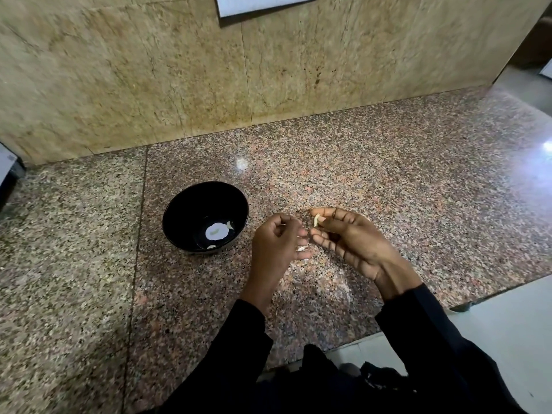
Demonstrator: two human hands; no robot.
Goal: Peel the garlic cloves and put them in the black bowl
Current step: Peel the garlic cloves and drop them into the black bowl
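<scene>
A black bowl (179, 218) stands on the speckled granite counter (388, 180), left of my hands. Peeled garlic cloves (230, 225) lie in its bottom beside a bright reflection. My right hand (349, 239) pinches a pale garlic clove (316, 219) between thumb and forefinger, just right of the bowl. My left hand (276, 240) hovers close beside it with curled fingers; whether it holds a scrap of skin I cannot tell. Small pale bits of garlic skin (301, 249) lie on the counter under the hands.
A beige stone wall (179, 70) rises behind the counter, with a white panel (263, 4) at the top. The counter's front edge (418, 321) runs diagonally at the right, with pale floor beyond. A dark object (9, 171) sits at the far left.
</scene>
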